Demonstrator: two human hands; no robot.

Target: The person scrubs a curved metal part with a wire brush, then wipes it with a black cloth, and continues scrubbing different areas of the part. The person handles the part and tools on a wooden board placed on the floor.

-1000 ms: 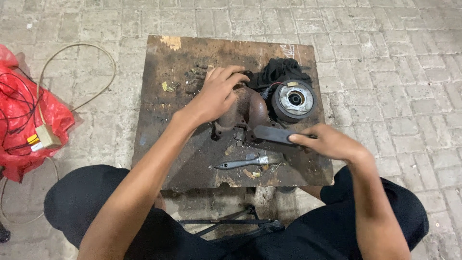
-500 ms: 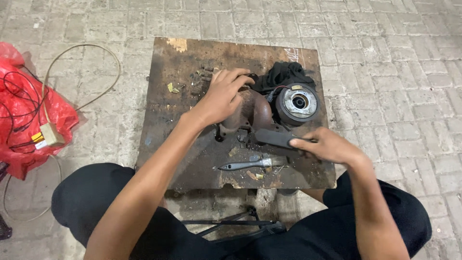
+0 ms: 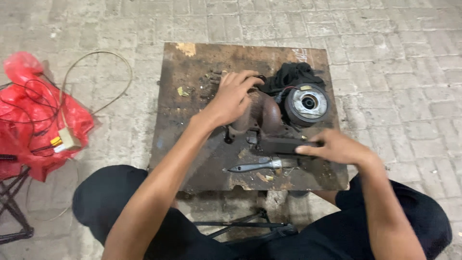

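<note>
A rusty brown metal casting (image 3: 267, 117) lies on a worn, rusted metal board (image 3: 192, 110). My left hand (image 3: 233, 96) presses down on top of the casting with its fingers curled over it. My right hand (image 3: 338, 146) grips the end of a long dark bar-like tool (image 3: 281, 145) that reaches to the casting's near side. A round grey disc-shaped part (image 3: 306, 103) with a black cloth (image 3: 294, 74) behind it sits just right of the casting. A small grey-handled tool (image 3: 256, 166) lies loose on the board near my right hand.
A red plastic bag (image 3: 36, 120) with black wires and a small beige box (image 3: 69, 138) lies on the paved ground at left, with a thin cable loop (image 3: 98, 58) beside it. A black metal stand (image 3: 12, 207) is at lower left. My knees flank the board's near edge.
Both hands keep their hold on the casting and the bar. My right hand with the bar has shifted slightly; the view has drifted a little.
</note>
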